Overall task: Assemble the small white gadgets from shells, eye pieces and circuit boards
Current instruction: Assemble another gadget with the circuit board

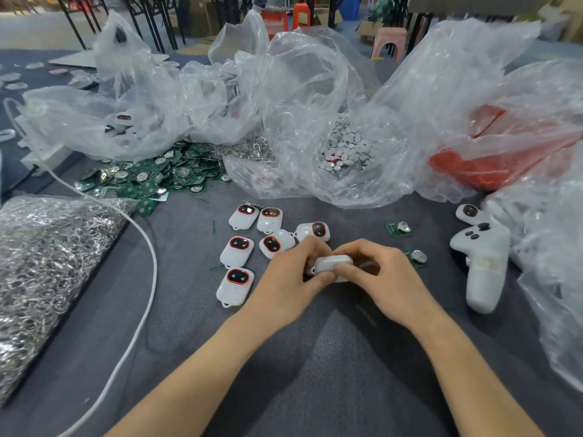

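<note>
Head view | left hand (284, 288), right hand (389, 283): fingers (348, 272) clamp white gadget (332, 262), hiding its seam, maybe closed | finished gadgets (236, 252) leftward

A white gadget (332, 265) sits edge-on, pinched between the left hand (284, 280) and the right hand (383, 279). Six finished gadgets (237, 251) lie loosely clustered just left of and beyond the left hand. They are white and rounded, each with a dark, red-rimmed eye. Two green circuit boards (399, 229) carrying coin cells lie close by the right hand's far side, and a heap of boards (151, 178) spreads well beyond the hands, off to the left.
</note>
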A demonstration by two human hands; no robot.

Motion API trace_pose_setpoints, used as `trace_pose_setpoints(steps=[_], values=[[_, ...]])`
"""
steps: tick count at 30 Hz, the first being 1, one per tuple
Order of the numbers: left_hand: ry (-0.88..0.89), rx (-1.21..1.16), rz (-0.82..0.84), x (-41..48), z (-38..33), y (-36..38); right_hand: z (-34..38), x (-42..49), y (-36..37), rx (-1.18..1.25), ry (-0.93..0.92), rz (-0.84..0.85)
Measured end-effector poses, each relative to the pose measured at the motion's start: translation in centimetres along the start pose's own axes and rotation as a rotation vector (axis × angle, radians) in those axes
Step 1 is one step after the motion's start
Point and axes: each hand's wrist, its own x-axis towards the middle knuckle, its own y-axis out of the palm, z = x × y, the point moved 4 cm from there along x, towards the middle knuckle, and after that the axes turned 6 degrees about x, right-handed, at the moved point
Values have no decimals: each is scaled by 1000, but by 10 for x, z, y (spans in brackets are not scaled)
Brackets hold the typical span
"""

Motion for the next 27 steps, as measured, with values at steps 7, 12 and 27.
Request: trace_pose_setpoints(steps=[7, 12, 27], values=[[-141, -532, -117, 2, -1, 6, 8, -3, -2, 229, -81, -165], [-34, -379, -121, 1, 1, 4, 10, -3, -1, 186, -108, -166], [18, -323, -153, 1, -3, 2, 11, -3, 8, 263, -85, -133]])
